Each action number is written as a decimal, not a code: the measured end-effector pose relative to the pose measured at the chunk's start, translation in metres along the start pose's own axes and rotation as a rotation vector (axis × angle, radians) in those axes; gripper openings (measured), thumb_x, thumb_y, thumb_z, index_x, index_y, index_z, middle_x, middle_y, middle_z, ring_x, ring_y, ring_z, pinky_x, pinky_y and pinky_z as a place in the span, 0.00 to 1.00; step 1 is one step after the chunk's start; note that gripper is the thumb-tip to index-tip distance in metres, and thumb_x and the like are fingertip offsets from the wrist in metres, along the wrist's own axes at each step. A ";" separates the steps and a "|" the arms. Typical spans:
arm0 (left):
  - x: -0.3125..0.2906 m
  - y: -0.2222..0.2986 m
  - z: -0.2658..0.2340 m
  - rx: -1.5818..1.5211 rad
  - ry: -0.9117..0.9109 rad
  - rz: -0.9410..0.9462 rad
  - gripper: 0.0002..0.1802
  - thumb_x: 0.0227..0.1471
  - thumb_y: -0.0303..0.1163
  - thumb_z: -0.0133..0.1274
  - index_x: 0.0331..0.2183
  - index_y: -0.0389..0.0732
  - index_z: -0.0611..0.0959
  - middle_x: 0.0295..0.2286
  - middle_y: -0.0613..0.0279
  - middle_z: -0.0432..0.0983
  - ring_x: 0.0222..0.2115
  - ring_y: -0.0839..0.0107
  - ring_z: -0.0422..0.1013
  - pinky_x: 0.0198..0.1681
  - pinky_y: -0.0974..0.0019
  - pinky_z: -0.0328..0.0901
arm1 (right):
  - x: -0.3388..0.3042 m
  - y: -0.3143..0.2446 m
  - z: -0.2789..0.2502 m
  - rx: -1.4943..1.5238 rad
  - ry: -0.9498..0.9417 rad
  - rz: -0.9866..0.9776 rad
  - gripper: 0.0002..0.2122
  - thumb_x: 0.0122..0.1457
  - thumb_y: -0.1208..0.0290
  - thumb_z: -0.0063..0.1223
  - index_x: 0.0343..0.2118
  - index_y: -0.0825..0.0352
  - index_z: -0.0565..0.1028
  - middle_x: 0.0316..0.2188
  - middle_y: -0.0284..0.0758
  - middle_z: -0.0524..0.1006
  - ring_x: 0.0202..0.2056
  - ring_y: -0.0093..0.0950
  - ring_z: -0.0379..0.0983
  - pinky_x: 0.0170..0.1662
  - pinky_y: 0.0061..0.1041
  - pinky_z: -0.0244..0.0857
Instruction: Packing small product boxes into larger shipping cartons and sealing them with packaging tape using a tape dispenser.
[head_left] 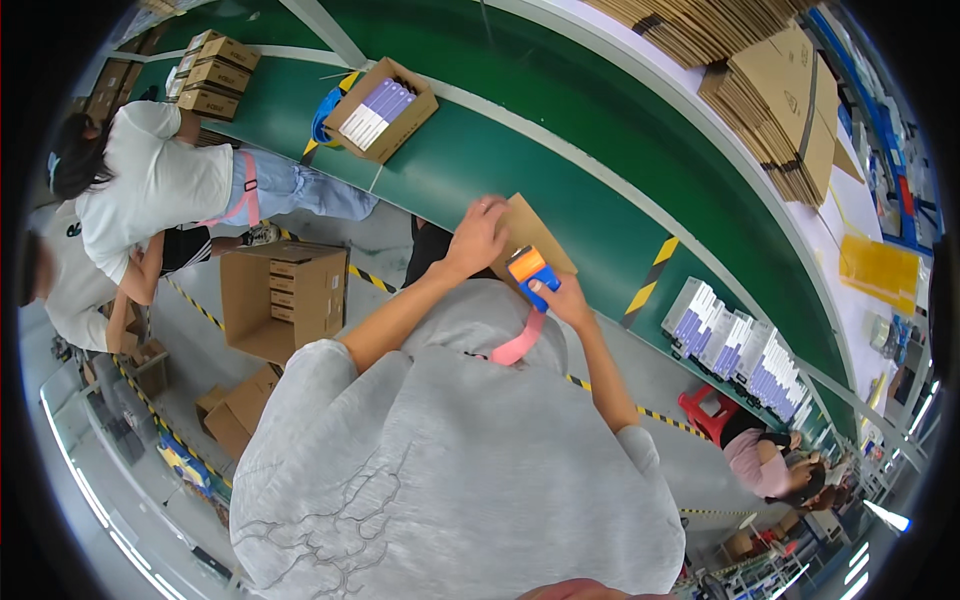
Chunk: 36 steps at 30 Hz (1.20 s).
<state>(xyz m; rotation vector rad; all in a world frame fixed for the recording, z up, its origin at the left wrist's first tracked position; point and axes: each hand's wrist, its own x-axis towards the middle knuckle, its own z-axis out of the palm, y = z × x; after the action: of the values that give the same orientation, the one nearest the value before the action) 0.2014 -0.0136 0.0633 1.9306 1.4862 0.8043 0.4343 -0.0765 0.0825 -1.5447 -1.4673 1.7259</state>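
Observation:
My right hand is closed round the blue grip of an orange-and-blue handheld device; its exact kind I cannot make out. The device is over the near side of a brown cardboard box at the edge of the green workbench. At the box's left edge, my left hand has its fingers bent against the cardboard, partly blurred. A pink strap runs below the device at my waist.
An open carton with white-and-purple boxes stands farther left on the bench. Rows of similar small boxes are to the right. Flattened cartons are stacked on the shelf. A co-worker bends at left near a large open carton.

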 end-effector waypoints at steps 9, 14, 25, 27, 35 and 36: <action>-0.001 0.037 -0.022 -0.693 -0.480 -0.559 0.15 0.58 0.34 0.51 0.42 0.33 0.82 0.37 0.54 0.81 0.38 0.70 0.75 0.44 0.68 0.67 | 0.004 0.002 -0.002 0.024 -0.083 0.080 0.19 0.56 0.57 0.61 0.39 0.71 0.78 0.25 0.33 0.78 0.27 0.20 0.72 0.33 0.23 0.68; 0.004 0.035 -0.025 -0.490 -0.414 -0.460 0.10 0.56 0.28 0.53 0.35 0.31 0.84 0.19 0.63 0.75 0.21 0.77 0.69 0.27 0.69 0.65 | 0.002 -0.012 -0.001 -0.008 -0.036 -0.027 0.20 0.55 0.57 0.61 0.40 0.71 0.78 0.27 0.34 0.79 0.29 0.22 0.73 0.36 0.24 0.68; 0.010 0.009 -0.018 -0.820 -0.461 -0.679 0.10 0.52 0.24 0.55 0.36 0.31 0.84 0.30 0.56 0.81 0.27 0.71 0.77 0.31 0.69 0.71 | 0.005 -0.031 -0.007 -0.109 0.041 0.012 0.20 0.53 0.54 0.63 0.32 0.72 0.80 0.21 0.35 0.78 0.23 0.22 0.72 0.29 0.25 0.67; 0.014 0.008 -0.020 -0.881 -0.494 -0.718 0.10 0.51 0.23 0.55 0.36 0.30 0.84 0.31 0.55 0.81 0.28 0.70 0.77 0.32 0.68 0.72 | 0.008 -0.033 -0.007 -0.129 0.032 0.018 0.20 0.54 0.54 0.62 0.31 0.72 0.79 0.20 0.33 0.77 0.23 0.20 0.71 0.28 0.24 0.65; 0.031 -0.005 -0.001 -0.776 -0.470 -0.744 0.13 0.47 0.24 0.57 0.37 0.29 0.84 0.29 0.53 0.81 0.26 0.69 0.78 0.30 0.68 0.74 | 0.013 -0.048 -0.009 -0.114 0.110 0.120 0.21 0.54 0.53 0.62 0.28 0.72 0.79 0.16 0.29 0.73 0.20 0.17 0.66 0.24 0.22 0.61; 0.029 -0.009 0.003 -0.778 -0.474 -0.744 0.13 0.47 0.24 0.57 0.37 0.29 0.84 0.29 0.53 0.81 0.26 0.69 0.78 0.30 0.68 0.74 | 0.015 -0.044 -0.008 -0.148 0.160 0.089 0.21 0.54 0.53 0.62 0.28 0.72 0.79 0.15 0.29 0.72 0.19 0.16 0.65 0.23 0.22 0.60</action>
<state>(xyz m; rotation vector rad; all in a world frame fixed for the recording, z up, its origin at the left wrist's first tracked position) 0.2044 0.0165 0.0580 0.8110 1.1922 0.4251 0.4218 -0.0446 0.1143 -1.8043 -1.4939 1.5303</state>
